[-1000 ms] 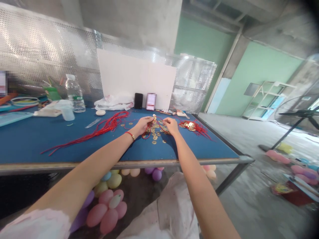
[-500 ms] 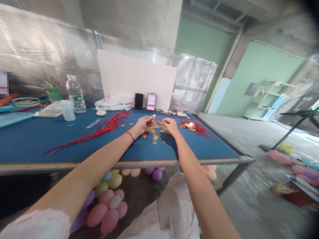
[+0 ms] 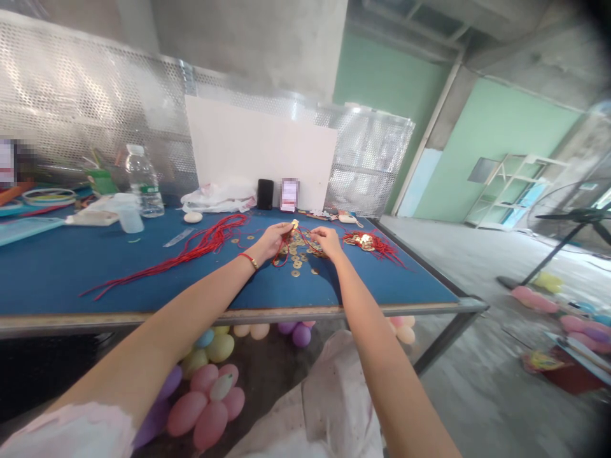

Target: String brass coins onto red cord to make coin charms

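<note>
My left hand (image 3: 273, 240) is closed, pinching a gold coin (image 3: 295, 224) between its fingertips. A red cord (image 3: 280, 259) hangs in a loop below that hand and also runs across toward the right. Pinched fingers of my right hand (image 3: 328, 240) hold the red cord a short way to the right of the coin. Beneath both hands lies a loose scatter of brass-coloured coins (image 3: 296, 263) on the blue tabletop (image 3: 191, 286). Whether the cord passes through the held coin is too small to tell.
A bundle of red cords (image 3: 210, 243) lies to the left, and coins tied with red cord (image 3: 366, 242) to the right. Behind stand a black phone-like object (image 3: 265, 194), a lit phone (image 3: 289, 194) and a water bottle (image 3: 143, 181). Balloons (image 3: 207, 404) sit under the table.
The gold coin at my left fingertips now shows more of its face. Both hands stay in nearly the same place.
</note>
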### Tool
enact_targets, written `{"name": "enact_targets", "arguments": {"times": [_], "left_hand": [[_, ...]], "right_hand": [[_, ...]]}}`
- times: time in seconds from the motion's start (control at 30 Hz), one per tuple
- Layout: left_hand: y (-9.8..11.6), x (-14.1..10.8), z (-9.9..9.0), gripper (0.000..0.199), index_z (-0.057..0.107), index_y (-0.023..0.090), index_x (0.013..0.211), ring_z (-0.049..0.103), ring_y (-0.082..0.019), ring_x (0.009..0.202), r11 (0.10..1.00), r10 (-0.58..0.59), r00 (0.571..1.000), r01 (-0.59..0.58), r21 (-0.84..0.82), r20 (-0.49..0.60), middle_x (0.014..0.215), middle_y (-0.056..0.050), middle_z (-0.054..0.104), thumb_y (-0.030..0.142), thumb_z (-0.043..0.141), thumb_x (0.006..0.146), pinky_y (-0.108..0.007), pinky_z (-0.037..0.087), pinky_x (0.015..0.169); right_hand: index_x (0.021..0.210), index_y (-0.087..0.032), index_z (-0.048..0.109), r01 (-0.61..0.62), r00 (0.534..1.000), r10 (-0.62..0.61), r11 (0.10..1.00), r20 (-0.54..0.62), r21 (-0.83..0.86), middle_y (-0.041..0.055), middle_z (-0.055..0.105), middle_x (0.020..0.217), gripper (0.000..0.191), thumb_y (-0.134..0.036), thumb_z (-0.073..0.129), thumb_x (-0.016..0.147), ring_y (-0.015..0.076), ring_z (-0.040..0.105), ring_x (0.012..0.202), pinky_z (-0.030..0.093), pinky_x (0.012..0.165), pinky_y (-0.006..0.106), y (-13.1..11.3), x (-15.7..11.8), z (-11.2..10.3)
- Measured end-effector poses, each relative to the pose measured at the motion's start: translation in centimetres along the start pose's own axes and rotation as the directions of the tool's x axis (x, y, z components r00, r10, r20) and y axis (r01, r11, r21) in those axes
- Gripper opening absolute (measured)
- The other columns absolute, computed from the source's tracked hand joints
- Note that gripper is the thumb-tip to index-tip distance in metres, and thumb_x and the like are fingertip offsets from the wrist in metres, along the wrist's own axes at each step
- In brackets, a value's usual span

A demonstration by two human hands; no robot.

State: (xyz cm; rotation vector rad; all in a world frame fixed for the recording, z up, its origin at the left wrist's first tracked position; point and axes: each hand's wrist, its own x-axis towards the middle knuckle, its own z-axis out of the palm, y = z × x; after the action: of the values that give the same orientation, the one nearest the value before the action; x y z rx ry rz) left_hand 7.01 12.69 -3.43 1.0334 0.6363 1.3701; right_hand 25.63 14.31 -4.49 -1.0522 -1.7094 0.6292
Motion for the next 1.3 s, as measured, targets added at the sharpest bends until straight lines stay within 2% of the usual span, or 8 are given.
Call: {"name": "enact_targets", "arguments": {"times": [0.27, 0.5, 0.93, 1.3], "left_hand": [[0.04, -0.13, -0.01, 0.011, 0.066, 0.010, 0.071, 0.054, -0.009, 0.056, 1.000, -0.001, 0.999, 0.002, -0.017, 0.055, 0.060, -0.002, 0.059, 0.017, 0.074, 0.071, -0.021, 0.044, 0.056], [-0.08, -0.17, 0.03, 0.011, 0.068, 0.009, 0.074, 0.055, -0.009, 0.056, 1.000, -0.009, 0.998, 0.010, -0.016, 0.060, 0.064, -0.003, 0.062, 0.014, 0.076, 0.069, -0.021, 0.045, 0.059], [0.35, -0.33, 0.12, 0.014, 0.064, 0.009, 0.069, 0.054, -0.009, 0.053, 1.000, 0.011, 1.000, -0.010, -0.019, 0.017, 0.058, -0.001, 0.059, 0.017, 0.075, 0.071, -0.021, 0.042, 0.055], [0.43, -0.53, 0.48, 0.013, 0.065, 0.009, 0.070, 0.055, -0.009, 0.056, 0.999, 0.028, 1.000, -0.028, -0.042, 0.008, 0.062, -0.002, 0.062, 0.016, 0.077, 0.069, -0.021, 0.045, 0.058]], "right_hand": [[0.074, -0.017, 0.067, 0.025, 0.998, -0.028, 0.998, 0.054, 0.051, -0.0002, 0.065, 0.065, 0.012, -0.025, 0.061, 0.068, 0.0136, 0.057, 0.061, 0.046, 0.063, 0.025, 0.29, 0.17, 0.36], [0.076, -0.017, 0.070, 0.056, 0.993, -0.065, 0.995, 0.102, 0.086, -0.0001, 0.067, 0.067, 0.013, -0.027, 0.064, 0.069, 0.0143, 0.059, 0.064, 0.047, 0.067, 0.026, 0.05, 0.02, 0.48], [0.075, -0.016, 0.070, 0.024, 0.997, -0.032, 0.995, 0.077, 0.101, -0.0010, 0.065, 0.063, 0.014, -0.025, 0.063, 0.067, 0.0123, 0.055, 0.059, 0.044, 0.061, 0.023, 0.01, -0.07, 0.12], [0.076, -0.017, 0.070, 0.054, 0.994, -0.063, 0.993, 0.091, 0.105, 0.0002, 0.067, 0.069, 0.012, -0.023, 0.063, 0.069, 0.0148, 0.060, 0.067, 0.048, 0.072, 0.027, 0.64, 0.20, 0.20]]}}
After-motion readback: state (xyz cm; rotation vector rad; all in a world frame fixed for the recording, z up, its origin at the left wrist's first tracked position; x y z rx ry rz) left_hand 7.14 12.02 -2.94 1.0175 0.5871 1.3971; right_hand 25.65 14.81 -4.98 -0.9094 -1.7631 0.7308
